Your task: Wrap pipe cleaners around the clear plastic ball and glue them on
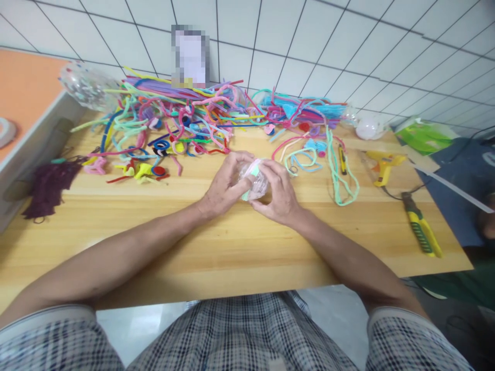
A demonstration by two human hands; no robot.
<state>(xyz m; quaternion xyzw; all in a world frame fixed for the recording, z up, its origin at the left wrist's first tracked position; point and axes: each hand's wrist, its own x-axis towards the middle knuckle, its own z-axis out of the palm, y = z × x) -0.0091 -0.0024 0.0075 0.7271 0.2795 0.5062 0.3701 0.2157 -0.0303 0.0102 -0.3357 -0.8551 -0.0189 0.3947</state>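
**Both hands on a rounded clear plastic piece (pixel 260 188) above a craft table (pixel 247 252)**

Through the head camera I have the plastic piece near the middle of the view, between my two hands and in front of the heaped craft materials. My left hand (pixel 228 185) bears on its left side, the thumb laid across its face; my right hand (pixel 280 193) meets it from the other side, fingers over the top and thumb low. The grip of each is closed on the plastic piece. Pale pink and mint-green parts show on it, though at this distance I cannot tell whether they are attached or lie inside.

Beyond the hands, a tangle of pipe cleaners (pixel 178 111) in many colours spreads along the tiled wall (pixel 270 41). At its left end sits a clear confetti-filled ball (pixel 87 85); a maroon tasselled bundle (pixel 54 185) lies nearer me at the left edge. Right of my hands I see, in order, a mint-green loop (pixel 334 175) with a yellow utility knife (pixel 342 158) within its outline, a yellow glue gun (pixel 384 164), and, nearer me, green-and-yellow pliers (pixel 419 226).
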